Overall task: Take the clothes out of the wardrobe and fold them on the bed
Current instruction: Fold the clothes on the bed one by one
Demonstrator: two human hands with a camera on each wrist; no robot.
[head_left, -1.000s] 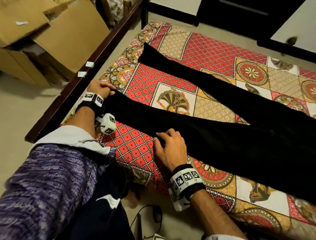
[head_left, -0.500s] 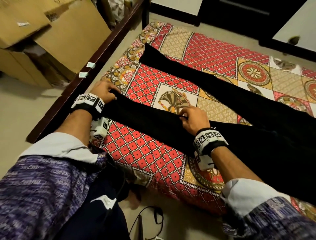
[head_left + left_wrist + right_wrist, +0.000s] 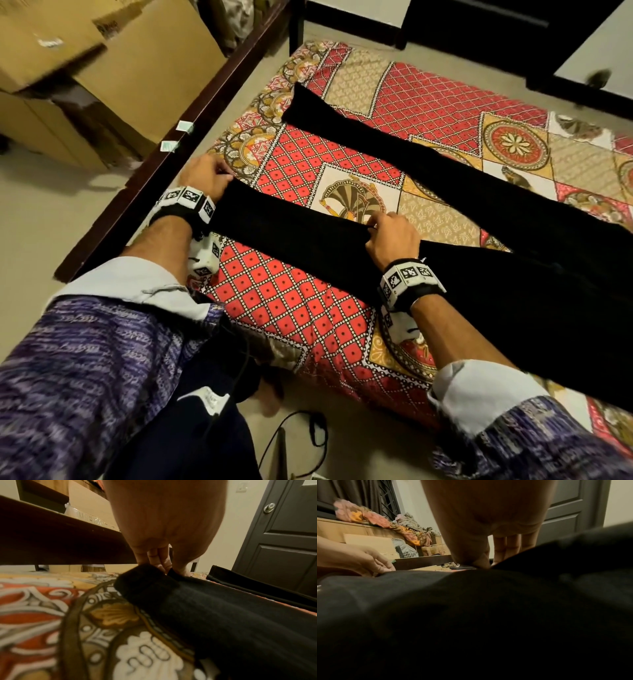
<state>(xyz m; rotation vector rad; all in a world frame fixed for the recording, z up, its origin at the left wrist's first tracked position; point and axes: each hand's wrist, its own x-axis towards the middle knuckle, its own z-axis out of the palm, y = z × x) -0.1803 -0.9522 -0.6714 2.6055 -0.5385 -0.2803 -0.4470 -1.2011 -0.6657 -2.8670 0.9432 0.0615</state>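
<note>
Pinching black trousers (image 3: 342,240) (both hands, far edge)

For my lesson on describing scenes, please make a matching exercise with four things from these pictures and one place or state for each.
Things:
1. left hand
2. right hand
3. black trousers
4. cardboard boxes

Places or states:
a. on the floor beside the bed
b. pinches a trouser leg's far edge, midway along
c. spread flat on the bed
d. grips the hem of the near leg

Pairs: 1-d, 2-b, 3-c, 4-a
</note>
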